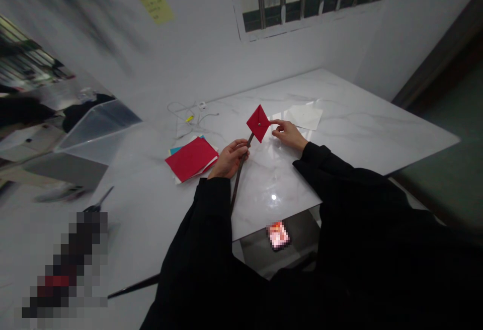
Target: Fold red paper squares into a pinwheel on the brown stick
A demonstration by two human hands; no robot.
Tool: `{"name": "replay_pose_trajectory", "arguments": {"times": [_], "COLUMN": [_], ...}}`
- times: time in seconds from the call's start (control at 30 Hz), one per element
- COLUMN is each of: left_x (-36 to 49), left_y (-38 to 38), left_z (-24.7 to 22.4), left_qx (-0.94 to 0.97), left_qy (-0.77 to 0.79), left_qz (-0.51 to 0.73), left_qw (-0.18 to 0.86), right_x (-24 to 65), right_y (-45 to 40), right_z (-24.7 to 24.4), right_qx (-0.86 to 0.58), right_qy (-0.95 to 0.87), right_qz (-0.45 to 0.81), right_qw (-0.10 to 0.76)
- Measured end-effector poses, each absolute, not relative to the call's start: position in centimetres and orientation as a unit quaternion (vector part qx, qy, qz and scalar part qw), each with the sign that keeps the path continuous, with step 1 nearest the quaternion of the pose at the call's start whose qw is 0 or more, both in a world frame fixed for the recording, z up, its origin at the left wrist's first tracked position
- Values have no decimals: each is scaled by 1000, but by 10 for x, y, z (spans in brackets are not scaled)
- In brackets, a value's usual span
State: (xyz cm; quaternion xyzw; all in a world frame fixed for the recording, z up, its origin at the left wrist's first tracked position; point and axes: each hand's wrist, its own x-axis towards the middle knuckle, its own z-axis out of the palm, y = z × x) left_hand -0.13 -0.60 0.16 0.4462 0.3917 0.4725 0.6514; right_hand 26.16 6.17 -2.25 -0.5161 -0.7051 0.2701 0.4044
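Note:
A red paper pinwheel (258, 123), diamond-shaped with a small pin at its middle, sits at the top of a thin brown stick (237, 181). My left hand (231, 159) is closed round the stick just below the paper. To the right, my right hand (289, 135) reaches with its index finger to the paper's right corner; its other fingers are curled, and nothing is held in it. Left of my left hand, a stack of red sheets (191, 159) lies on the white table (275, 169), with blue and white sheets under it.
White paper pieces (304, 116) lie behind my right hand. A white cable (196, 114) is by the wall. At the left are a clear plastic box (100, 129) and a pixelated dark object (64, 264). A lit screen (278, 234) shows below the table's front edge.

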Motion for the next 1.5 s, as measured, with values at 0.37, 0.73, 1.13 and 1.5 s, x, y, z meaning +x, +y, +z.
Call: {"name": "replay_pose_trajectory", "arguments": {"times": [0.37, 0.73, 1.13, 1.5], "left_x": [-3, -7, -5, -6], "left_y": [-7, -8, -6, -7], "left_z": [3, 3, 1, 2], "left_qx": [433, 407, 403, 402], "left_qy": [401, 404, 407, 397], "left_qz": [487, 523, 532, 530], "left_qw": [644, 631, 624, 632], "right_x": [262, 252, 249, 243], "right_y": [56, 45, 35, 51], "right_z": [-15, -9, -5, -19], "right_qx": [-489, -463, -334, -448], "right_qy": [-695, -641, -639, -586], "right_qz": [377, 471, 654, 517], "right_qw": [367, 392, 227, 434]}}
